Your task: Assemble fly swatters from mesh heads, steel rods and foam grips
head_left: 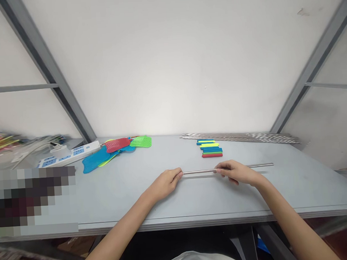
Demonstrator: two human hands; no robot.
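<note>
A thin silver metal rod (pixel 198 171) lies level across the front of me, just above the grey table. My left hand (pixel 166 183) is closed round its left end, which the fingers hide. With thumb and fingertips, my right hand (pixel 233 171) pinches the rod near its middle, and the right end sticks out past the hand. Behind the rod sits a small stack of coloured plastic tubes (pixel 211 148) in blue, yellow, green and red. Farther back, a bundle of similar metal rods (pixel 241 136) lies along the wall.
Perforated plastic fly-swatter heads (pixel 118 145) in blue, red and green are piled at the back left. Beside them is a white power strip (pixel 77 152) with a plug in it. The grey table's front edge (pixel 196 220) runs near my forearms. Metal frame posts (pixel 52 78) rise at both sides.
</note>
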